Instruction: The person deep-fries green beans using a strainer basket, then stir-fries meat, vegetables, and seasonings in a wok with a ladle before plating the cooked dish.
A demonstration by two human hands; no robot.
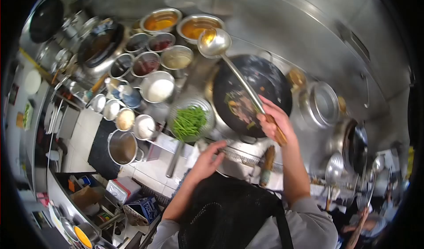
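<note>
My right hand (274, 121) is closed around the wooden-ended handle of a long metal ladle (240, 79). The ladle reaches over a black wok (260, 72), its bowl beside the far rim near the oil bowls, with some yellow liquid visible in it. Inside the wok lie sliced meat (244, 106) and a few green and orange bits. My left hand (208, 160) holds nothing; its fingers are apart near the stove's front edge, beside a pale cloth (192, 157). Left of the wok, cut green beans (190, 121) sit in a round metal strainer (207, 110) with a long handle.
Two bowls of orange oil (160, 21) stand at the back. Several seasoning pots, including one of white powder (158, 87), crowd the left. A metal pot (123, 147) stands at lower left. Stacked pans (324, 103) are on the right. Another person's arm (357, 227) shows at lower right.
</note>
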